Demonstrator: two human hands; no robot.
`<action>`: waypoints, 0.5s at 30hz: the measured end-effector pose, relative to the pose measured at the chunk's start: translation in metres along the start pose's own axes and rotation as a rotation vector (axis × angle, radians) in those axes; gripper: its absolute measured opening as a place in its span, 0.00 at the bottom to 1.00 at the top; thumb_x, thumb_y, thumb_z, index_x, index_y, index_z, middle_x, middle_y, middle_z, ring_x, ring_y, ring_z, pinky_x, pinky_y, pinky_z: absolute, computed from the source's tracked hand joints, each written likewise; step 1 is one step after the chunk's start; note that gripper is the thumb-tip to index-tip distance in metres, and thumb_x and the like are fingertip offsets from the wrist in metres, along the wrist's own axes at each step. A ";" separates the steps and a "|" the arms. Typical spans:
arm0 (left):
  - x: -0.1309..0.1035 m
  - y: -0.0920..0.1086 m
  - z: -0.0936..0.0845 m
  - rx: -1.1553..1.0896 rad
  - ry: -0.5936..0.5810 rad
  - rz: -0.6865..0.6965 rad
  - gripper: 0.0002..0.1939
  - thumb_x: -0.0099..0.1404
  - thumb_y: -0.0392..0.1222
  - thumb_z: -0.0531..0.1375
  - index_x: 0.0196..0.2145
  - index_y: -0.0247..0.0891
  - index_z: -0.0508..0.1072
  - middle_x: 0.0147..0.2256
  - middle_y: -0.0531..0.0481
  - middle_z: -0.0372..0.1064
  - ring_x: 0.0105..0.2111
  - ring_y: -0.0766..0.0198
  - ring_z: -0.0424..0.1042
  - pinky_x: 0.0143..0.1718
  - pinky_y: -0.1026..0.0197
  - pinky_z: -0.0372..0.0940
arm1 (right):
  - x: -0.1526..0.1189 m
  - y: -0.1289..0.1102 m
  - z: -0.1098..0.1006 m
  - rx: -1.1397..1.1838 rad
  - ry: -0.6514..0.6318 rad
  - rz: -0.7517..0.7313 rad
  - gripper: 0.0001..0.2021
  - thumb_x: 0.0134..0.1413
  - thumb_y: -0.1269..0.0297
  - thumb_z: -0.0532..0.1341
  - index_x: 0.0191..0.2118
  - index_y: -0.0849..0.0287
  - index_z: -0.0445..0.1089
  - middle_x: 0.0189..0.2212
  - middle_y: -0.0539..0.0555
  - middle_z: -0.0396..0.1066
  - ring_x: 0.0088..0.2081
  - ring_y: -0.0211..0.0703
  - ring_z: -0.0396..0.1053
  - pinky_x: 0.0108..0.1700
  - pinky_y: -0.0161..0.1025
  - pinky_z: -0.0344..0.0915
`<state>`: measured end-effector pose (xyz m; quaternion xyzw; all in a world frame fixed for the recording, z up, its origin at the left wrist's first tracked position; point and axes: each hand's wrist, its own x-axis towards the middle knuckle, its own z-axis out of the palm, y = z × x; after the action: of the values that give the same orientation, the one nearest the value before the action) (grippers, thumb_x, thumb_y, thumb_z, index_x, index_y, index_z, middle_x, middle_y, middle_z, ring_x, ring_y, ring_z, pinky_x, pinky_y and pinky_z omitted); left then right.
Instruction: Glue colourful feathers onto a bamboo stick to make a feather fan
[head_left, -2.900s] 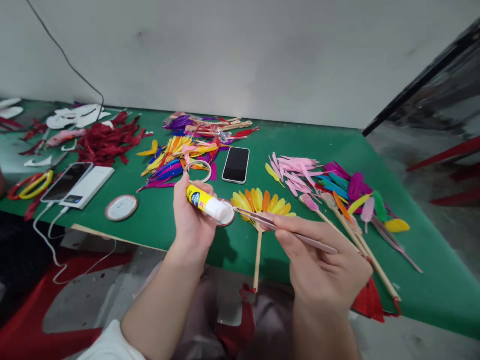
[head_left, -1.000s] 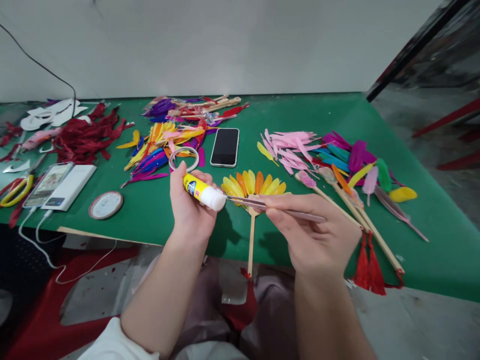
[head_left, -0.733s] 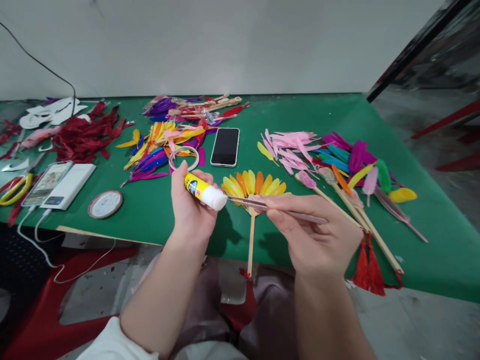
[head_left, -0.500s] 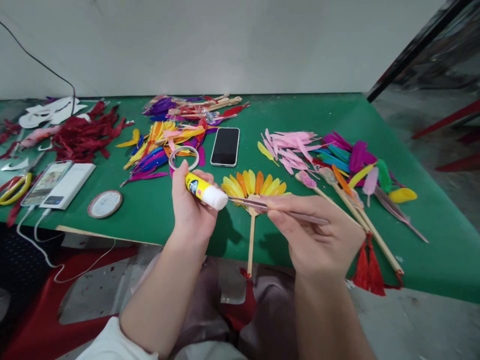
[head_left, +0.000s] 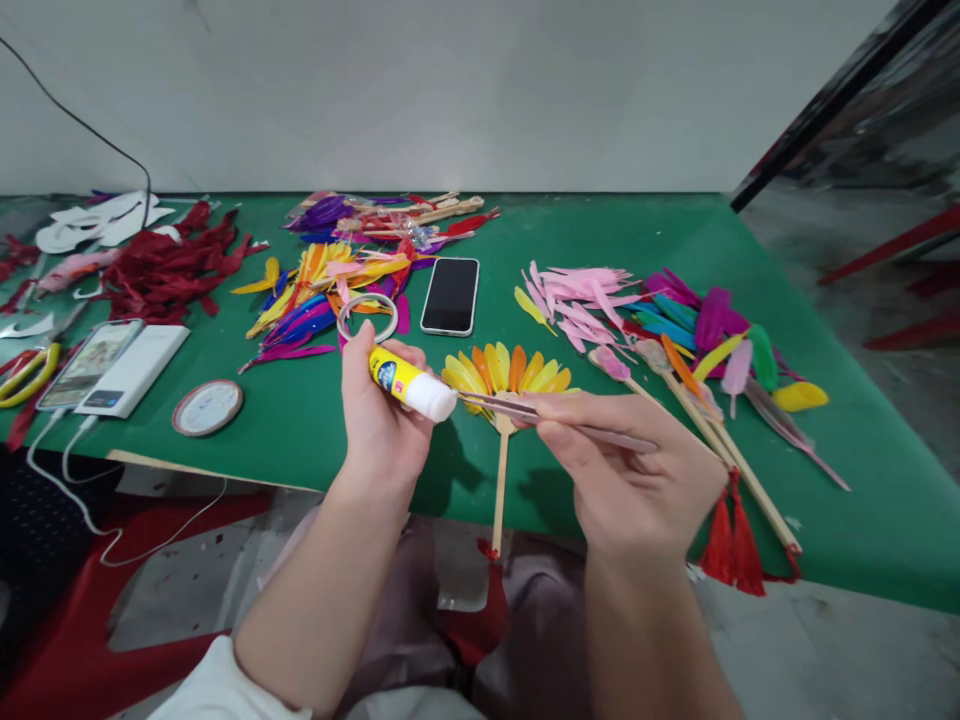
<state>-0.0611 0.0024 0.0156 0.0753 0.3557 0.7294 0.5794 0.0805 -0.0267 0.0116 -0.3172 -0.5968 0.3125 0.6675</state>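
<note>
My left hand [head_left: 386, 420] is wrapped round a yellow glue stick [head_left: 405, 382] whose white end points right. In my right hand [head_left: 634, 460] a pair of metal tweezers [head_left: 585, 431] is pinched, its tips close to the white end of the glue stick; whether they touch, or hold anything, I cannot tell. Beneath the tweezers, a fan of yellow and orange feathers [head_left: 491, 368] spreads from a wooden stick handle [head_left: 500, 490], which reaches the table's front edge and ends in a red cord.
Behind stand a phone [head_left: 450, 296] and a tape ring [head_left: 367, 317]. Pink feathers [head_left: 589, 290] and tasselled sticks [head_left: 739, 455] lie right. On the left are red strips [head_left: 161, 265], a round lid [head_left: 208, 408], a power bank [head_left: 135, 370] and yellow-handled scissors [head_left: 34, 378].
Both hands hold nearly the same pose. The view has shifted very slightly, and the glue stick and tweezers remain in the hands.
</note>
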 end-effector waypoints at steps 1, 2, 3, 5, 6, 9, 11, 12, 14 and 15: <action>0.000 0.000 0.000 0.001 -0.002 0.003 0.17 0.56 0.49 0.53 0.16 0.36 0.59 0.14 0.56 0.56 0.14 0.75 0.59 0.15 0.72 0.56 | 0.000 0.000 0.000 0.002 -0.005 0.002 0.13 0.43 0.79 0.62 0.35 0.54 0.73 0.31 0.47 0.75 0.33 0.38 0.73 0.36 0.34 0.72; 0.000 0.000 0.000 0.000 -0.001 0.005 0.17 0.56 0.49 0.54 0.17 0.36 0.59 0.14 0.57 0.56 0.14 0.75 0.58 0.15 0.72 0.56 | 0.000 0.000 0.000 0.007 -0.012 0.001 0.13 0.43 0.79 0.62 0.35 0.54 0.73 0.31 0.47 0.75 0.33 0.38 0.73 0.36 0.34 0.72; 0.000 0.000 0.000 -0.002 0.004 0.007 0.17 0.56 0.49 0.54 0.17 0.36 0.59 0.14 0.57 0.56 0.14 0.75 0.58 0.16 0.72 0.56 | -0.001 0.000 0.000 0.010 -0.015 -0.002 0.14 0.43 0.79 0.62 0.35 0.54 0.73 0.31 0.47 0.75 0.33 0.38 0.73 0.36 0.33 0.72; 0.000 0.000 0.000 -0.003 0.013 0.015 0.16 0.55 0.49 0.54 0.17 0.36 0.59 0.14 0.57 0.56 0.14 0.75 0.58 0.16 0.72 0.56 | -0.001 0.001 0.000 0.014 -0.019 -0.007 0.14 0.43 0.79 0.62 0.36 0.54 0.73 0.31 0.47 0.75 0.33 0.38 0.73 0.36 0.33 0.72; 0.000 -0.001 0.000 0.000 0.014 0.016 0.16 0.55 0.49 0.55 0.17 0.36 0.59 0.14 0.57 0.55 0.14 0.75 0.58 0.16 0.72 0.56 | -0.001 0.001 0.000 0.015 -0.023 -0.006 0.14 0.43 0.79 0.62 0.36 0.53 0.73 0.31 0.47 0.75 0.33 0.38 0.73 0.36 0.33 0.72; -0.001 0.000 0.001 0.019 0.011 0.015 0.18 0.54 0.51 0.55 0.17 0.36 0.59 0.14 0.57 0.55 0.14 0.76 0.58 0.15 0.72 0.56 | -0.001 0.000 0.000 0.011 -0.045 0.004 0.15 0.43 0.79 0.62 0.35 0.51 0.73 0.31 0.46 0.75 0.34 0.39 0.73 0.36 0.34 0.72; -0.001 0.000 0.001 0.020 0.014 0.021 0.19 0.55 0.52 0.55 0.16 0.36 0.59 0.14 0.57 0.55 0.13 0.76 0.58 0.15 0.72 0.55 | -0.002 0.000 0.000 0.006 -0.054 0.001 0.15 0.44 0.79 0.62 0.35 0.51 0.73 0.32 0.46 0.75 0.35 0.39 0.73 0.37 0.35 0.72; -0.001 0.000 0.001 0.014 0.017 0.023 0.19 0.55 0.52 0.55 0.16 0.36 0.58 0.14 0.57 0.55 0.13 0.75 0.58 0.15 0.72 0.56 | -0.002 -0.001 0.000 0.006 -0.054 -0.003 0.15 0.43 0.79 0.62 0.36 0.51 0.73 0.31 0.46 0.75 0.35 0.39 0.73 0.37 0.35 0.72; -0.001 0.000 0.002 -0.004 0.023 0.022 0.19 0.55 0.51 0.54 0.16 0.36 0.59 0.14 0.57 0.55 0.14 0.75 0.58 0.16 0.71 0.56 | -0.001 -0.001 0.000 0.010 -0.045 -0.005 0.15 0.43 0.79 0.62 0.35 0.52 0.73 0.31 0.46 0.75 0.34 0.39 0.73 0.36 0.35 0.72; -0.001 0.000 0.002 -0.013 0.025 0.019 0.18 0.56 0.51 0.54 0.16 0.36 0.59 0.15 0.57 0.56 0.14 0.75 0.59 0.16 0.71 0.56 | -0.001 -0.001 0.000 0.013 -0.042 0.000 0.15 0.43 0.79 0.62 0.35 0.52 0.73 0.31 0.46 0.75 0.34 0.39 0.73 0.36 0.35 0.72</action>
<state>-0.0600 0.0026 0.0170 0.0660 0.3573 0.7382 0.5684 0.0806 -0.0280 0.0115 -0.3060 -0.6087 0.3229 0.6569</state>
